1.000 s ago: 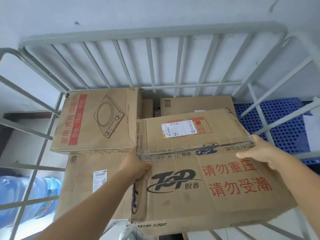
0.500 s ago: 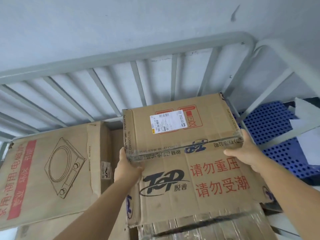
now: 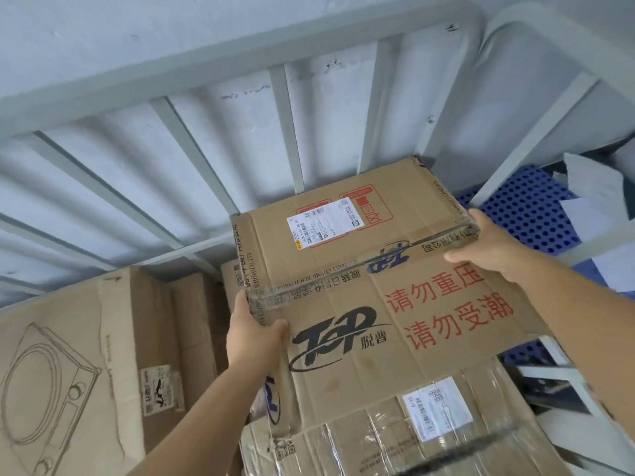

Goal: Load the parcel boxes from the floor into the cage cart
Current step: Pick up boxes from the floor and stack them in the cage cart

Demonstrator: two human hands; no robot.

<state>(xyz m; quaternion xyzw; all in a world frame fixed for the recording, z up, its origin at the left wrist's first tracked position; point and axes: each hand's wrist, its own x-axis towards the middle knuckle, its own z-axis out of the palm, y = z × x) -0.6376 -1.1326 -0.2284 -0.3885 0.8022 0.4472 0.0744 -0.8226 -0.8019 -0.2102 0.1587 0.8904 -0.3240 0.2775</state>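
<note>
I hold a brown cardboard parcel box (image 3: 395, 290) printed with a dark "TOP" logo and red Chinese characters, a white shipping label on its top face. My left hand (image 3: 252, 329) grips its near-left corner and my right hand (image 3: 481, 245) grips its right edge. The box sits inside the grey barred cage cart (image 3: 285, 108), close to the back rail, above other boxes. A large box with a cooker line drawing (image 3: 68, 372) lies to the left in the cart.
A tape-wrapped box with a white label (image 3: 412, 438) lies under the near edge of the held box. Blue perforated plastic (image 3: 519, 214) and white paper sheets (image 3: 598, 201) lie beyond the cart's right rail. A pale wall stands behind the cart.
The held box has moved further toward the cart's back right corner. My view has swung right and closer, so the cooker box now sits at the left edge.
</note>
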